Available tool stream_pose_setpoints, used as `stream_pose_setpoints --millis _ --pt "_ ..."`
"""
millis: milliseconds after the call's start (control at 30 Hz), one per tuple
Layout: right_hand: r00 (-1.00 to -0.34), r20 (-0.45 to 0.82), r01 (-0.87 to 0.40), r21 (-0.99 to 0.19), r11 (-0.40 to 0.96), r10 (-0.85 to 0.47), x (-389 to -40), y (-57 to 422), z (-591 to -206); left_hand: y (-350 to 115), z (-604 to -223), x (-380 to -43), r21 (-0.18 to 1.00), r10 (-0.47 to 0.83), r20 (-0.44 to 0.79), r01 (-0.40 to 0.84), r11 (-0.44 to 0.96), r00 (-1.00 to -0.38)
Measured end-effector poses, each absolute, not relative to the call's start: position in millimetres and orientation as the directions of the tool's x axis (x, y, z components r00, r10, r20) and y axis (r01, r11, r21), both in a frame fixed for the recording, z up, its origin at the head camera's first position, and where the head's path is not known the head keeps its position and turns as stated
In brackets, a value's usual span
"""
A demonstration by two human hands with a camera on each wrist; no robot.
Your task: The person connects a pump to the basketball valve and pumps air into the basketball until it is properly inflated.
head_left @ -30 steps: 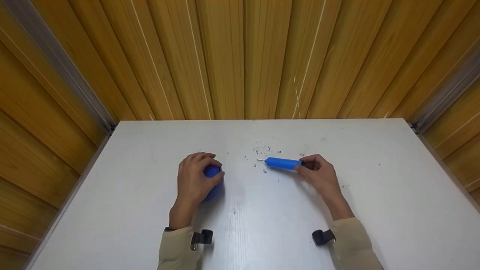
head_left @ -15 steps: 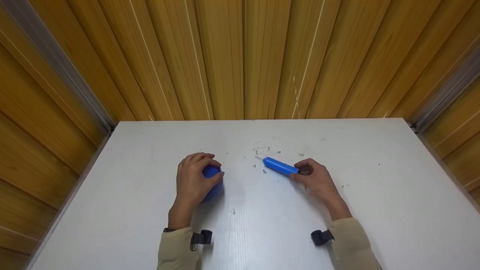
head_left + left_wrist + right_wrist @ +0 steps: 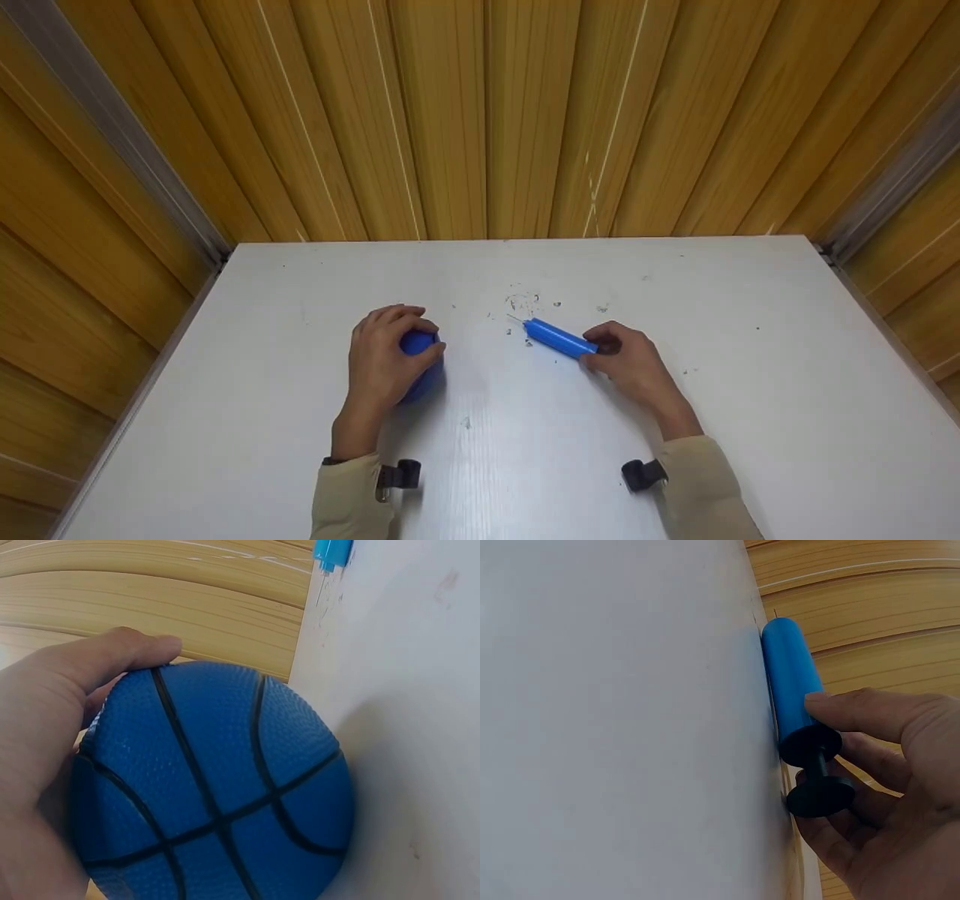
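My left hand [image 3: 382, 360] grips a small blue basketball [image 3: 421, 343] at the left of the white table. Black seam lines cross the ball [image 3: 217, 780] in the left wrist view, where curled fingers hold its side. Across a gap to the right, my right hand [image 3: 630, 364] holds a blue ball pump [image 3: 559, 339] near its rear end, with the thin needle [image 3: 514, 319] pointing left and away from me. Seen from the right wrist, the pump [image 3: 787, 675] lies along the tabletop, and its black plunger handle [image 3: 821, 797] sits among the fingers.
The white table [image 3: 480, 465] ends at a yellow wood-panelled wall [image 3: 450, 120]. Dark scuffs [image 3: 525, 302] mark its surface beyond the pump. Black wrist-camera mounts [image 3: 401, 474] stick out inward from both sleeves.
The pump has turned from almost crosswise to a slant, its rear end coming toward me. My right hand shifted slightly left and nearer. The left hand and ball drifted a little left.
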State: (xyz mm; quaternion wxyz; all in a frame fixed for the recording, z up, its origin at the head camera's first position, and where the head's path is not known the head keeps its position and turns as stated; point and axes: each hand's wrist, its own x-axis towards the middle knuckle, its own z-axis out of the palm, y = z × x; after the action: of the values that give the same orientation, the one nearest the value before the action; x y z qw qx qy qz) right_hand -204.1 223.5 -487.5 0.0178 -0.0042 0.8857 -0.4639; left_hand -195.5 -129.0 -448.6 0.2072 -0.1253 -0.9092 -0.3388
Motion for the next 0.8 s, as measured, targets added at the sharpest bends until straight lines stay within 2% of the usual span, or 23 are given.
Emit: stream_pose_setpoints --millis 800 --pt "-1.000 0.003 -0.016 -0.838 0.546 -0.025 -204 228 -489 -143 -448 -194 0.590 0.021 0.446 0.311 0.745 -0.895"
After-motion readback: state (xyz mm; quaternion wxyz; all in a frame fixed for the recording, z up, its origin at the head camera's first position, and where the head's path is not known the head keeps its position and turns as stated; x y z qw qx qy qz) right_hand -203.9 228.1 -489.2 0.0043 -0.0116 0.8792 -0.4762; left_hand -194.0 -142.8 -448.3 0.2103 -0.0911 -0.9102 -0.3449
